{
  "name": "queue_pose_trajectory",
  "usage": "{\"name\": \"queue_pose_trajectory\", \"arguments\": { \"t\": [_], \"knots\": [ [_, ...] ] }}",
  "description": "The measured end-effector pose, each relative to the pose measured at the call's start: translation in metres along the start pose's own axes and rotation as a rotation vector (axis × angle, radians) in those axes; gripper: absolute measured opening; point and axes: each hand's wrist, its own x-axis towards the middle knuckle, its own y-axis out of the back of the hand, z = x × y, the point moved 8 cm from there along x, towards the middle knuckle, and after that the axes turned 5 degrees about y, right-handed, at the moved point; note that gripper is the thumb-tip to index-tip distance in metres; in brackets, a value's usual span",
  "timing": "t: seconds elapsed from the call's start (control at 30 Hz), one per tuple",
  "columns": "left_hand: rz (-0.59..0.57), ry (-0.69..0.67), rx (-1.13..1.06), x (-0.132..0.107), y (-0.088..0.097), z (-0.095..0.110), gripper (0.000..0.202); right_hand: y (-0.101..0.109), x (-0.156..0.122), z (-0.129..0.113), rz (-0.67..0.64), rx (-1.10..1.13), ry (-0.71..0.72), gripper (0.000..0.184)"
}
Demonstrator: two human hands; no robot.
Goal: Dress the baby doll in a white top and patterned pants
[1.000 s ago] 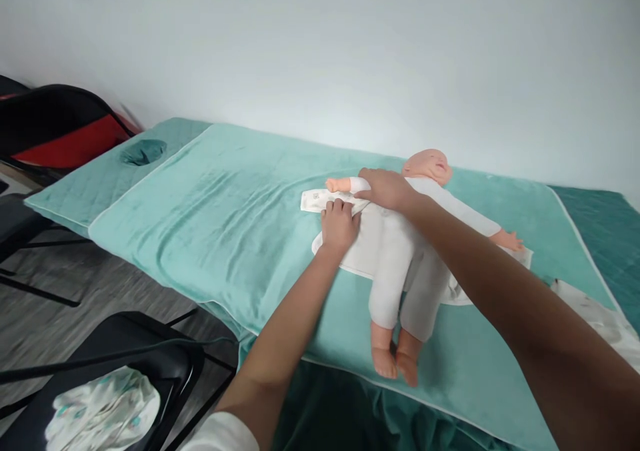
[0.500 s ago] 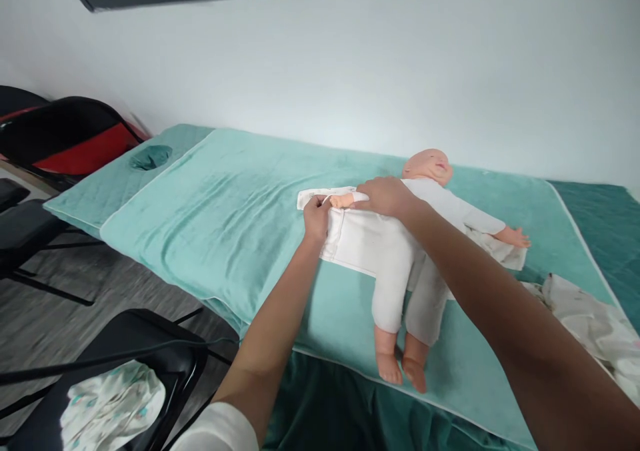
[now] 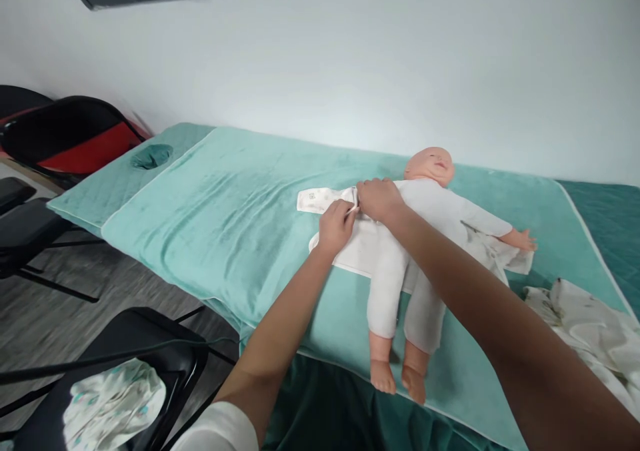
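Note:
A baby doll in a white body suit lies on its back on a teal towel, head toward the wall. A white garment is spread under it, one sleeve reaching out to the left. My left hand is closed on the garment's cloth beside the doll's near arm. Touching it from the right, my right hand is wrapped over the doll's near arm, which is hidden beneath the fingers.
A crumpled white patterned cloth lies on the bed at the right. A black folding chair at the lower left carries a patterned cloth. Black and red chairs stand at the far left, beside the bed's head end.
The doll's near forearm, bare and pointing left before, is now covered by my right hand and the sleeve cloth. My left hand has shifted right, close against my right hand.

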Motion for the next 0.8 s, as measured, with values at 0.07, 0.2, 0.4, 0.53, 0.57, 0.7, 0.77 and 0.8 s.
{"name": "queue_pose_trajectory", "arguments": {
  "t": [0.07,0.2,0.4,0.53,0.57,0.7,0.77,0.8],
  "knots": [
    [-0.06,-0.052,0.039,-0.001,-0.006,0.005,0.025,0.001,0.001,0.0,0.026,-0.003,-0.036,0.029],
    [-0.019,0.033,-0.019,0.003,-0.001,-0.002,0.03,0.011,-0.005,0.003,0.081,0.058,-0.027,0.029],
    [0.115,0.254,-0.08,0.007,0.007,-0.028,0.018,0.035,-0.079,0.067,0.466,0.409,-0.201,0.037],
    [0.107,0.331,-0.119,0.011,0.002,-0.035,0.02,0.009,-0.168,0.136,0.734,0.5,-0.69,0.042],
    [0.1,0.353,-0.131,0.013,0.001,-0.035,0.021,-0.004,-0.183,0.146,0.705,0.55,-0.785,0.042],
    [-0.005,0.414,-0.08,0.026,-0.007,-0.032,0.015,-0.032,-0.205,0.15,0.572,0.665,-0.854,0.05],
    [-0.043,0.405,-0.038,0.032,-0.009,-0.025,0.016,-0.033,-0.205,0.147,0.559,0.671,-0.835,0.055],
    [-0.047,0.393,-0.033,0.035,-0.009,-0.021,0.018,-0.035,-0.204,0.146,0.553,0.698,-0.827,0.057]
  ]
}}
